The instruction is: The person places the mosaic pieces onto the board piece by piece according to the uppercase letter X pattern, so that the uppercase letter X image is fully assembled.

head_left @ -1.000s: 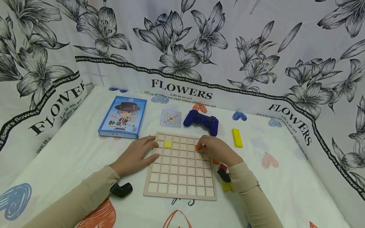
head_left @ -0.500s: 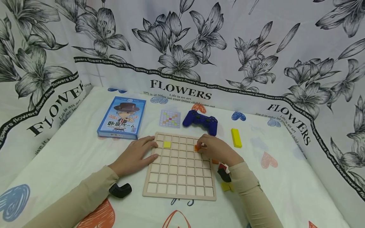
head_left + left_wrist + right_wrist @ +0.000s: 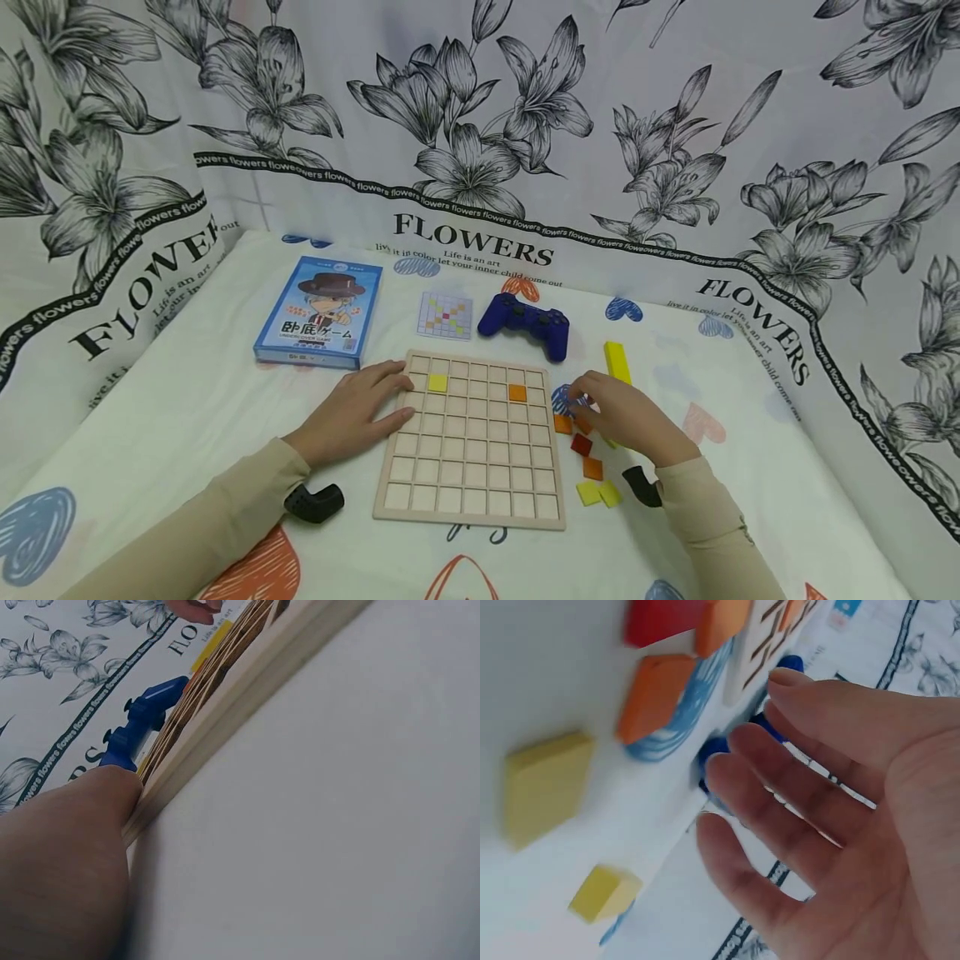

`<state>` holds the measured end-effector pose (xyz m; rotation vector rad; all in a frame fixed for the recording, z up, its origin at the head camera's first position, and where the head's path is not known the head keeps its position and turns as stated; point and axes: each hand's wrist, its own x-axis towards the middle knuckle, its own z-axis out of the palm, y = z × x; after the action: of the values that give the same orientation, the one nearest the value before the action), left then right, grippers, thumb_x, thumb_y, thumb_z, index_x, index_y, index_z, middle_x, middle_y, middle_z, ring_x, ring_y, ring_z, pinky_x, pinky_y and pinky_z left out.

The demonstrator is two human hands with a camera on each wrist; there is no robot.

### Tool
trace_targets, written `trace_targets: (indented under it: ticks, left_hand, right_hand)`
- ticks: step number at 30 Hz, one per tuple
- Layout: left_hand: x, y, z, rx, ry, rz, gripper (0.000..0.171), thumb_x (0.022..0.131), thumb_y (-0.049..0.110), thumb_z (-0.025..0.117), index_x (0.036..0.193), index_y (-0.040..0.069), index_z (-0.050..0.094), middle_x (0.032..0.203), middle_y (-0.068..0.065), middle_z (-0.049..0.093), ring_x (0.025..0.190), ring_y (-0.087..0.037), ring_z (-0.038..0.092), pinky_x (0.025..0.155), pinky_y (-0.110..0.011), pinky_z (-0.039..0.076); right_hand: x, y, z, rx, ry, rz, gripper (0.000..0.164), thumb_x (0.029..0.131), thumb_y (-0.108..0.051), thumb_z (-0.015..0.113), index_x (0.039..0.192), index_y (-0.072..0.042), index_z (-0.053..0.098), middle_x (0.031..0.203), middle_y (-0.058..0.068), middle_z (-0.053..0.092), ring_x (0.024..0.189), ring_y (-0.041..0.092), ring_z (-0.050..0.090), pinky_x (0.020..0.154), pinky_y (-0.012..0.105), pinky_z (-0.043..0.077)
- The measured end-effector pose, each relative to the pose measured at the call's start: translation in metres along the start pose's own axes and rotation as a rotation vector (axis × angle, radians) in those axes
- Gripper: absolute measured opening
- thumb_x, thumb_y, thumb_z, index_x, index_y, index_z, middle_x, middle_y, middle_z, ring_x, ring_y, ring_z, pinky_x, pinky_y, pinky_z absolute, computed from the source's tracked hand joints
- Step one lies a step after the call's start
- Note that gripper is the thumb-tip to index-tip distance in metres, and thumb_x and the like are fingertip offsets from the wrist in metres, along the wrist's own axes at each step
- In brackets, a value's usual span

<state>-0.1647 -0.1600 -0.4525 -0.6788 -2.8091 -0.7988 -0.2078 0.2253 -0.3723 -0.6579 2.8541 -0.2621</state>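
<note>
In the head view my left hand [image 3: 356,412] rests with extended fingers at the left edge of a wooden grid board [image 3: 465,520]. A yellow tile [image 3: 438,383] and an orange tile [image 3: 517,392] sit in cells of its second row. To the board's right, my right hand [image 3: 628,414] hovers over loose tiles, its fingers loosely bent. The right wrist view shows nothing between those fingers; an orange tile [image 3: 654,699] and a yellow tile [image 3: 549,789] lie near. Also loose on the cloth are a red tile [image 3: 581,444], another orange tile [image 3: 592,468] and yellow tiles [image 3: 588,493].
Behind the board lie a pattern card [image 3: 445,316] and a blue game controller [image 3: 525,323]. A blue game box [image 3: 318,312] is at the back left. The yellow block [image 3: 617,361] lies beyond my right hand. A flower-print cloth hangs behind.
My right hand has let go of the orange tile, now in a cell of the board, and moved right over the loose tiles. My left hand stays at the board's edge.
</note>
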Motion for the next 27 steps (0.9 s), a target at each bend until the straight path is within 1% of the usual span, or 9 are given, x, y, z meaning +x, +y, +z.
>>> trace_targets:
  ticks: [4,8,12,15,23,27]
  left_hand:
    - [0.000,-0.001,0.000,0.010,0.002,0.007,0.039,0.095,0.051,0.052,0.122,0.023,0.056,0.147,-0.005,0.041,0.136,-0.027,0.037,0.109,-0.052,0.031]
    - [0.000,-0.002,-0.001,0.022,0.011,0.013,0.040,0.095,0.051,0.052,0.122,0.023,0.056,0.147,-0.006,0.042,0.135,-0.028,0.038,0.109,-0.052,0.031]
    - [0.001,-0.002,0.001,0.014,0.011,0.020,0.039,0.095,0.051,0.052,0.121,0.023,0.057,0.147,-0.006,0.042,0.135,-0.028,0.038,0.108,-0.052,0.031]
    - [0.001,-0.002,0.003,0.007,0.012,0.021,0.039,0.094,0.052,0.051,0.121,0.024,0.057,0.146,-0.006,0.042,0.135,-0.027,0.038,0.108,-0.052,0.031]
    - [0.002,-0.002,0.004,0.014,0.020,0.028,0.038,0.095,0.053,0.051,0.120,0.025,0.057,0.146,-0.005,0.042,0.136,-0.026,0.038,0.108,-0.051,0.032]
    - [0.001,-0.002,0.002,0.013,0.016,0.021,0.038,0.094,0.052,0.052,0.121,0.024,0.056,0.147,-0.005,0.042,0.136,-0.026,0.037,0.108,-0.051,0.031]
  right_hand:
    - [-0.014,0.008,0.003,-0.005,-0.018,0.030,0.015,0.089,-0.021,0.069,0.104,-0.022,0.066,0.100,-0.010,0.062,0.096,0.015,0.059,0.083,0.034,0.055]
    - [-0.021,0.013,0.008,0.022,-0.031,0.043,0.015,0.088,-0.022,0.070,0.102,-0.024,0.066,0.096,-0.012,0.062,0.094,0.012,0.059,0.084,0.033,0.055]
    - [-0.022,0.014,0.012,0.056,-0.056,0.084,0.014,0.090,-0.023,0.068,0.103,-0.023,0.066,0.095,-0.011,0.062,0.089,0.011,0.057,0.083,0.032,0.054]
    - [-0.019,0.013,0.014,0.056,-0.065,0.110,0.011,0.090,-0.023,0.068,0.101,-0.023,0.066,0.093,-0.011,0.060,0.085,0.011,0.056,0.080,0.031,0.054]
    - [-0.016,0.014,0.018,0.036,-0.045,0.109,0.012,0.088,-0.022,0.070,0.099,-0.022,0.065,0.089,-0.010,0.058,0.082,0.010,0.056,0.078,0.030,0.055]
    - [-0.014,0.016,0.021,0.024,-0.035,0.085,0.013,0.087,-0.021,0.071,0.099,-0.021,0.064,0.089,-0.010,0.058,0.082,0.010,0.056,0.078,0.029,0.055]
